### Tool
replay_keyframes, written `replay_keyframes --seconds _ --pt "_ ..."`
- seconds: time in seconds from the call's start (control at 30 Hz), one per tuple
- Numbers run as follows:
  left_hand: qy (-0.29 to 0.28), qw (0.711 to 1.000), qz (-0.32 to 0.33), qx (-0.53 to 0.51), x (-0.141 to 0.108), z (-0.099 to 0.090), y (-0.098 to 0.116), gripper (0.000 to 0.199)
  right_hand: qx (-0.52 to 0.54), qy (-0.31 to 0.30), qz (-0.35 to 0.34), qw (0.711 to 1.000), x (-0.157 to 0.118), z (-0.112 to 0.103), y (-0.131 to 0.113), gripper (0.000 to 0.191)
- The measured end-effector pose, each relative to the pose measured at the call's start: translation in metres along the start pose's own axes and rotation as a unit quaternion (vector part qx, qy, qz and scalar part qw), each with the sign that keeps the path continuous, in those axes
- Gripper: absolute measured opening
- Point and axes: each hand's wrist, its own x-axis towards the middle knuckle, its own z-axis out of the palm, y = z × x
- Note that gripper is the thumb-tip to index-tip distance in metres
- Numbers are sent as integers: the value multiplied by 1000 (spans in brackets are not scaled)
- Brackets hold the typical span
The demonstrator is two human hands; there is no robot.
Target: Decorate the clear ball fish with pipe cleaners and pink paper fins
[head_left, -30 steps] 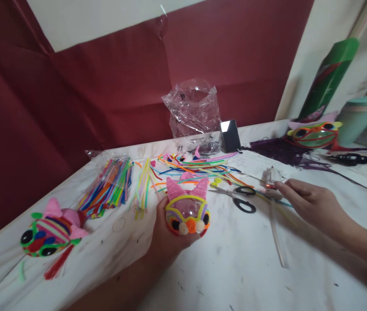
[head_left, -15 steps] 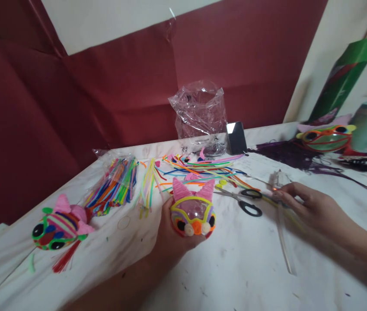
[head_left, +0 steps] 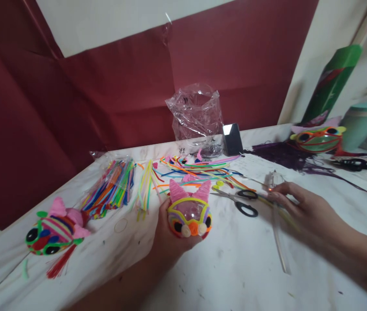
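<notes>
My left hand (head_left: 167, 242) is wrapped round a colourful craft figure (head_left: 190, 211) with two pink ears, a yellow outline, black eyes and an orange nose. Off to the right, my right hand (head_left: 295, 198) is closed at its fingertips beside a whitish device (head_left: 274, 178) with a small orange light; what exactly the fingers pinch is hidden. A clear stick (head_left: 280, 246) lies below that hand. Between the hands rest black-handled scissors (head_left: 243, 202), open on the table, with loose coloured fuzzy stems (head_left: 202, 168) behind them.
A second craft figure (head_left: 55, 231) with a red tassel lies at left, near a bag of fuzzy stems (head_left: 112, 185). Behind are a clear plastic bag (head_left: 196, 116) and a phone (head_left: 232, 139). Another figure (head_left: 319, 138) and a pale green cup (head_left: 363, 125) stand at right.
The whole view has shifted slightly, so things appear a little further left. Both hands keep nearly the same place and hold.
</notes>
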Motion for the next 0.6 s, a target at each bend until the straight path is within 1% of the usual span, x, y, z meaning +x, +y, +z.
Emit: replay_keyframes --seconds 0.03,0.13,0.2,0.3,0.47,0.6 --pt "-2 1000 3 5 0 0 -1 98 5 0 -1 1000 0 0 0 44" --pt "-14 1000 9 16 0 -1 -4 99 3 -24 -4 1000 -1 1 1 46" --pt "-17 1000 14 19 0 -2 -7 99 4 -30 -3 1000 -2 2 3 43" --pt "-21 999 17 17 -2 -2 -10 101 16 -16 -6 1000 -3 3 5 37" --pt "-31 999 17 9 -4 -1 -12 103 35 14 -8 999 -2 6 9 38" --pt "-30 999 22 7 -5 -1 -10 102 20 -18 -21 999 -3 6 6 35"
